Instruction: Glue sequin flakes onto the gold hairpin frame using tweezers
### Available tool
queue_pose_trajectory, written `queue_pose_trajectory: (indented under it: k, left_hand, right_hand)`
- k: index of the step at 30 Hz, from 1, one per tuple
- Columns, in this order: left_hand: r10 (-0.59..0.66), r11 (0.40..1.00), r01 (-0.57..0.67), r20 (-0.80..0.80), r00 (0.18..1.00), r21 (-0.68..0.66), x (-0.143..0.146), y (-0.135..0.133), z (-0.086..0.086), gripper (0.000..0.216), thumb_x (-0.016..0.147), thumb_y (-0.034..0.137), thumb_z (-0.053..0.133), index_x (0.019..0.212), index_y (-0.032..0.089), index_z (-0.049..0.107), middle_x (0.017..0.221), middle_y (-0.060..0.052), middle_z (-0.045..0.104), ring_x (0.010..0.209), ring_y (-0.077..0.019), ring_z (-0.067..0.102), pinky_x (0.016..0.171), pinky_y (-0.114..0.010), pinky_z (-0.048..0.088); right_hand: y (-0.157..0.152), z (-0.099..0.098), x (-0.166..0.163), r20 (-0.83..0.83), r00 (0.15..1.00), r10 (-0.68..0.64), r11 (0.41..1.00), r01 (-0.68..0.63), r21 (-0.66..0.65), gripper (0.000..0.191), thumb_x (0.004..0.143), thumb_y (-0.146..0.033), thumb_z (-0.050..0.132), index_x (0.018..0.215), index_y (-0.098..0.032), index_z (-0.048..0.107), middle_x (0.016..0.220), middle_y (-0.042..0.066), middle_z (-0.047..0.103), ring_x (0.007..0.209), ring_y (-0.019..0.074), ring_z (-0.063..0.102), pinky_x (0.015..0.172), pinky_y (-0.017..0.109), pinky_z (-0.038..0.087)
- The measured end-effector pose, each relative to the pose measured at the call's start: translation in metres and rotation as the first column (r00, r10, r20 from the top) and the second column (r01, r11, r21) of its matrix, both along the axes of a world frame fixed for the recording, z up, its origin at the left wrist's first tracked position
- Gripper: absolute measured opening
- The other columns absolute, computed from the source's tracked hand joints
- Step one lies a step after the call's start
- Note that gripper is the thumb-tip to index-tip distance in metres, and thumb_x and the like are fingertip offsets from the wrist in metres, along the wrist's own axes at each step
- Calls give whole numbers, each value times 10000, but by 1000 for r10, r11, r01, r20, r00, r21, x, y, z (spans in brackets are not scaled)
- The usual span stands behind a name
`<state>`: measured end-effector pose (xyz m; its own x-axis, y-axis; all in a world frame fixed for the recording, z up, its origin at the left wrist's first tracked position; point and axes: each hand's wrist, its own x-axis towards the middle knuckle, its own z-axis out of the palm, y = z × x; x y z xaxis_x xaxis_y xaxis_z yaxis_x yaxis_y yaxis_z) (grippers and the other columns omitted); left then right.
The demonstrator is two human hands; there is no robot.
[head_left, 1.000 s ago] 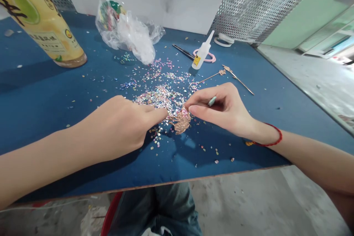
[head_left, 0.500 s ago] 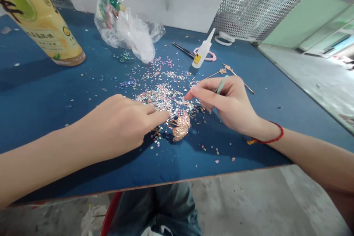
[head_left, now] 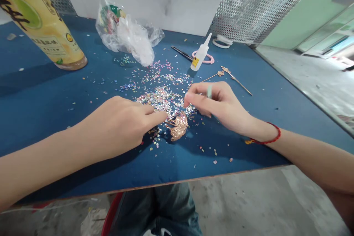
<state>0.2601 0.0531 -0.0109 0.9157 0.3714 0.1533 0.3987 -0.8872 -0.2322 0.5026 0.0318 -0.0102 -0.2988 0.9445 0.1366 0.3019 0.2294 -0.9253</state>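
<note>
Pinching a slim pale-green stick [head_left: 209, 91], the right hand [head_left: 219, 105] is hovering just beside a curved rose-gold metal ornament [head_left: 177, 127], while the left hand [head_left: 117, 127] is resting loosely spread beside it too, no grip.

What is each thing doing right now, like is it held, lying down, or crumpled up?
left hand: pointing one finger at the sequins
right hand: pinching a small pale green piece
sequins: scattered in a heap
gold leaf-shaped hair ornament: lying beside the sequins
two thin gold pins: lying down
white glue bottle: tilted, nozzle pointing away
plastic bag: crumpled
</note>
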Motion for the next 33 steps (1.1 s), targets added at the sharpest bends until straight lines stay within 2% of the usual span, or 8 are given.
queue_pose_trajectory:
  k: [3, 11, 18, 23, 33]
  left_hand:
    - [10, 1000, -10, 0, 1000, -19, 2, -2, 4, 361, 696, -24, 395, 880, 238, 561, 648, 13, 583, 546, -187, 560, 495, -310, 272]
    - [21, 998, -23, -25, 999, -54, 2, -3, 5, 369, 683, -32, 411, 881, 234, 574, 656, 6, 582, 562, -189, 558, 500, -306, 268]
    - [25, 998, -27, -32, 999, -51, 4, -5, 6, 355, 697, -31, 360, 800, 233, 573, 584, 1, 550, 539, -189, 523, 501, -321, 244]
    - [24, 998, -27, -44, 999, -58, 5, -5, 7, 352, 727, -14, 360, 837, 236, 583, 607, -4, 590, 537, -185, 535, 497, -326, 244]
    - [-15, 999, 15, -3, 1000, -33, 3, -2, 0, 340, 708, -10, 375, 848, 241, 558, 598, 16, 566, 513, -183, 532, 489, -323, 230]
  right_hand:
    - [-2, 3, -1, 26, 996, 90, 990, -87, -110, 247, 815, -349, 727, 705, -129, 706, 459, -74, 414, 448, 37, 269, 433, 246, 186]
    - [-2, 0, -1, 8, 998, 66, 978, -63, -197, 100, 703, -202, 781, 673, -126, 724, 455, -60, 431, 461, 47, 298, 441, 238, 206]
    - [-4, 2, -4, 70, 996, 51, 987, -40, -157, 121, 693, -176, 769, 623, -117, 690, 412, -85, 355, 427, 24, 232, 392, 219, 143]
    - [-5, 2, -6, 108, 993, 49, 995, -38, -97, 115, 689, -150, 733, 599, -114, 672, 391, -101, 300, 410, 14, 190, 378, 220, 108]
    - [-5, 4, -7, 131, 990, 55, 997, -47, -69, 100, 679, -120, 709, 594, -124, 658, 411, -107, 270, 423, 18, 179, 387, 223, 121]
